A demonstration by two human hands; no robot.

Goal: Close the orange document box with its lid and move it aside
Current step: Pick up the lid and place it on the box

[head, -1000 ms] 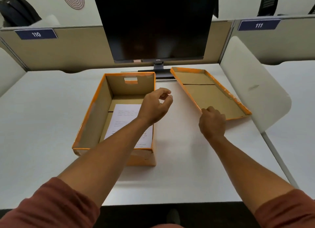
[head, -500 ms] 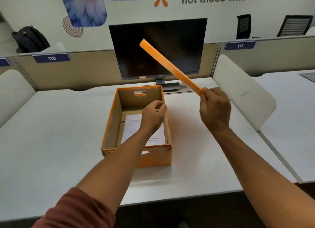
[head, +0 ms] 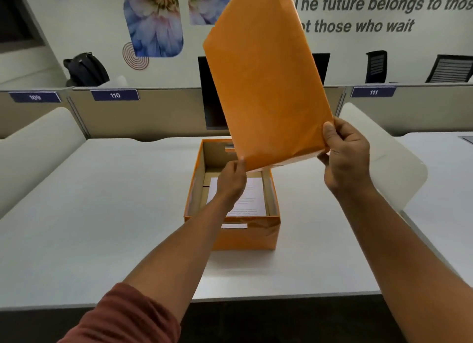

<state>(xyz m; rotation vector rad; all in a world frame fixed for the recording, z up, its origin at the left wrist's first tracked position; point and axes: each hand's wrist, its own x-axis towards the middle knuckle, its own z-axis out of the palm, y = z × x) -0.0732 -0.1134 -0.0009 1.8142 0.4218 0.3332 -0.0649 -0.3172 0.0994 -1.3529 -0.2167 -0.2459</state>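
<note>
The orange document box (head: 245, 233) stands open on the white desk (head: 102, 214), with a printed white sheet (head: 252, 196) lying inside. The orange lid (head: 263, 78) is raised high above the box, tilted steeply, its orange outer face toward me. My right hand (head: 343, 155) grips the lid's lower right corner. My left hand (head: 231, 180) pinches the lid's lower left corner, just over the box opening. The lid hides most of the monitor behind it.
A black monitor (head: 211, 96) stands at the desk's back edge against a beige partition (head: 158, 112). White rounded dividers (head: 384, 158) flank the desk left and right. A black bag (head: 85, 69) sits beyond the partition.
The lid was lifted off the desk by my right hand, then turned with its orange face toward me. My left hand rose from the box rim to take the lid's lower left corner.
</note>
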